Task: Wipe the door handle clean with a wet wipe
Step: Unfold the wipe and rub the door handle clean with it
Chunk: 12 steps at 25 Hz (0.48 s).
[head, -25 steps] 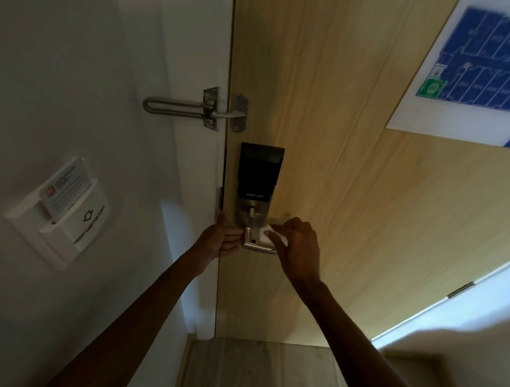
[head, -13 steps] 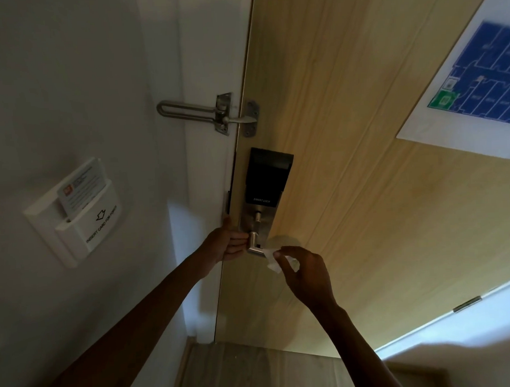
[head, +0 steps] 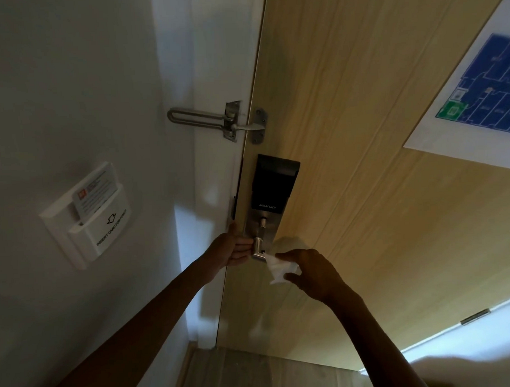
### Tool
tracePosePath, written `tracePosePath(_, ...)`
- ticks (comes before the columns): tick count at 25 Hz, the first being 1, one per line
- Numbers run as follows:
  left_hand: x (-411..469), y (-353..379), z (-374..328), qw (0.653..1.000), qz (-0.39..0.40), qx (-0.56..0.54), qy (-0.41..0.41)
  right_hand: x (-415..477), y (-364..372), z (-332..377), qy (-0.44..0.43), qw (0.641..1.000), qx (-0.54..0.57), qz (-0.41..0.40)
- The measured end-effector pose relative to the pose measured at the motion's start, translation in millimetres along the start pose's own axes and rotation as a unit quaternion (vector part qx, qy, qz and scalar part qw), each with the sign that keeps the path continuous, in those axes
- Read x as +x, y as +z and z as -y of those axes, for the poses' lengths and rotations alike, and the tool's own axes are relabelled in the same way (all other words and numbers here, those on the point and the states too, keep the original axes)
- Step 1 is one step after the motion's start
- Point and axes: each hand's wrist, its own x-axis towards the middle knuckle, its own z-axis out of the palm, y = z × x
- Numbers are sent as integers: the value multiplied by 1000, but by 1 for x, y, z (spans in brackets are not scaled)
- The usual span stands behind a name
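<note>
A silver lever door handle (head: 258, 249) sticks out below a black smart lock panel (head: 274, 186) on a light wooden door (head: 362, 130). My left hand (head: 231, 248) rests at the door's edge with its fingertips touching the handle's base. My right hand (head: 312, 271) pinches a crumpled white wet wipe (head: 277, 267), which touches the handle's lower end. Most of the lever is hidden behind the wipe and my right hand.
A metal swing-bar door guard (head: 215, 122) spans the frame above the lock. A white key-card holder (head: 88, 215) with a card is fixed on the left wall. A blue floor plan (head: 477, 95) hangs on the door. Wooden floor (head: 256, 374) lies below.
My right hand with the wipe has slid from on top of the lever down and to the right, to its end. My left hand has stayed at the handle's base.
</note>
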Motion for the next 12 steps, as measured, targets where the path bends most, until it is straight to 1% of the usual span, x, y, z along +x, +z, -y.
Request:
tracePosePath(2,0,1,-1,1000,0,-1,0,1,3,6,6,998,-14,-54)
tracePosePath(3,0,2,-1,1000,0,-2,-1,1,2,8,5,997,-1,-73)
tracePosePath(5,-2,2,-3,1000,0,-2,-6,1,0,8,-9,992,76,-98)
tracePosePath(7,-2,3,-3,1000,1,-2,-5,2,-4,9,-13,979,171,-108)
tracePosePath(8,-3,2,-3,1000,1,0,-2,3,-5,11,0,968,219,-118)
tracePosePath(10,-5,2,-3,1000,2,-1,2,9,-4,15,62,944,289,-149)
tracePosePath(12,-6,2,-4,1000,2,-1,-1,15,3,21,109,939,273,-180)
